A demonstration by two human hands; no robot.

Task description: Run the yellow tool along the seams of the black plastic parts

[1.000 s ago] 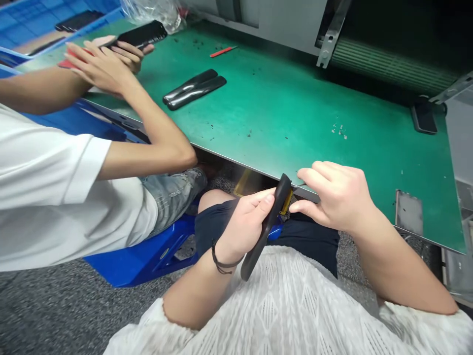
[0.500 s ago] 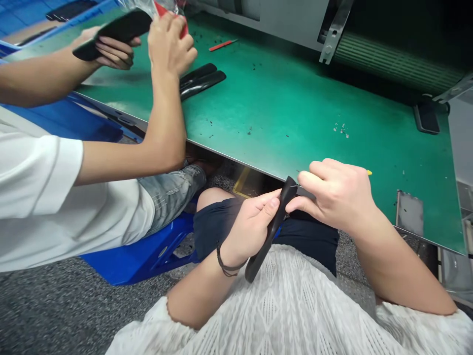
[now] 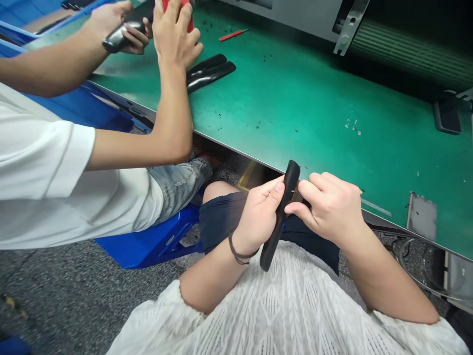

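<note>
"Where is the black piece [image 3: 279,224]?"

"Just beside the tabletop [image 3: 314,113], tilted; left grip [image 3: 258,212] pinches it."

"And right grip [image 3: 328,204]?"

"It is curled around thin tool [image 3: 293,191], tip at the piece's side. Edge trimming, I think."

Can't really make out the thin tool [image 3: 293,191], since the right grip [image 3: 330,204] covers most of it. Some red thing [image 3: 190,23] gets cut off up top, and the pale specks [image 3: 359,133] are way too tiny to identify.
</note>
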